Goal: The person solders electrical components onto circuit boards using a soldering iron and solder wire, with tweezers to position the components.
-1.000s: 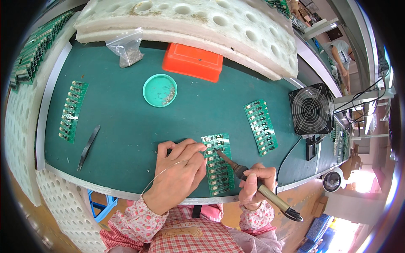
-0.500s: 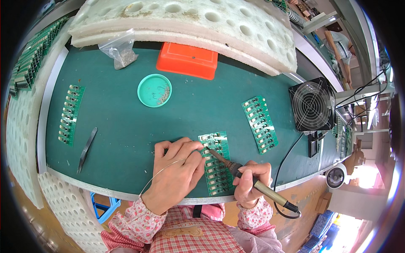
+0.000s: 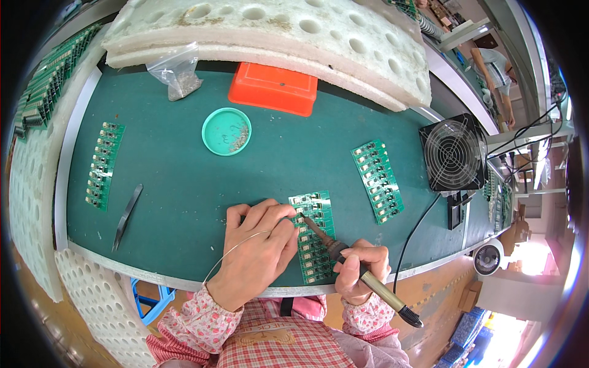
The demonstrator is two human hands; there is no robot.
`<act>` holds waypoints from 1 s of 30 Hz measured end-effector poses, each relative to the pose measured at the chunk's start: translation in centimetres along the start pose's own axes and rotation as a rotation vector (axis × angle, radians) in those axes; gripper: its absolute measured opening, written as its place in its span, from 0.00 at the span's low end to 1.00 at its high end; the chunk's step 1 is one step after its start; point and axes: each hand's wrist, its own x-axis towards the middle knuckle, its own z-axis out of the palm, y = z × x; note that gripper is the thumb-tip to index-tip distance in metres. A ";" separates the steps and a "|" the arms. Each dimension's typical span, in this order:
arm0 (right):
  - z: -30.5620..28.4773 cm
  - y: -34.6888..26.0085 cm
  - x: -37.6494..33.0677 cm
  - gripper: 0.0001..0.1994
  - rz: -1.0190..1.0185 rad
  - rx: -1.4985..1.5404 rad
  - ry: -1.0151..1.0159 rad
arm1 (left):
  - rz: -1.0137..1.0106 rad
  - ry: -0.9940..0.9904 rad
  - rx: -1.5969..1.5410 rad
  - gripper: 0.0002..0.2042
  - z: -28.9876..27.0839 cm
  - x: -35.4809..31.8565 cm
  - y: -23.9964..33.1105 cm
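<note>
My right hand (image 3: 362, 272) grips a soldering iron (image 3: 336, 248) by its pale handle, the thumb and fingers pressed round it. The iron's tip meets the upper left part of a green circuit board (image 3: 317, 260), which lies near the table's front edge. My left hand (image 3: 254, 254) rests at that board's left edge with fingers bent and fingertips beside the tip. A thin solder wire (image 3: 232, 250) curves across its back and in between its fingers; the wire's end is hidden. A second circuit board (image 3: 377, 181) lies to the right, and another circuit board (image 3: 104, 165) at the far left.
Tweezers (image 3: 127, 216) lie at left. A round turquoise dish (image 3: 210, 145) holds tiny parts, behind it a red bin (image 3: 270, 89) and a plastic bag (image 3: 175, 70). A fan (image 3: 454, 153) stands right, with the iron's cable (image 3: 410, 242) below. White foam (image 3: 264, 37) borders the back.
My right hand and the iron's rear end have shifted slightly left and down, tilting the iron more steeply. The cable has swung with it. My left hand stays nearly in place.
</note>
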 end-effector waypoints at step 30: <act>0.6 -1.1 0.5 0.13 0.292 0.058 0.125 | 0.006 -0.005 0.002 0.08 0.1 0.0 -0.1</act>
